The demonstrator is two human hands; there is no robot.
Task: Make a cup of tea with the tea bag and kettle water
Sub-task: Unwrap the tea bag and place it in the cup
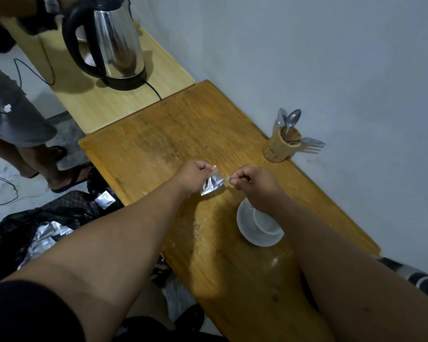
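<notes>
A silver foil tea bag packet [212,183] hangs above the brown wooden table [173,144], pinched between both hands. My left hand [193,174] grips its upper left corner. My right hand [253,181] pinches its right edge, where the foil looks partly torn. Below my right wrist stands a white cup [265,222] on a white saucer [247,230], partly hidden by my forearm. At the far left, a steel kettle [114,38] with a black handle sits on its base on a paler table.
A wooden holder [281,146] with spoons and a fork stands by the grey wall. A black bag [35,230] holding several foil packets lies on the floor at left. Another person's legs [30,154] in sandals stand beside the tables. The kettle's cord [153,91] trails across the pale table.
</notes>
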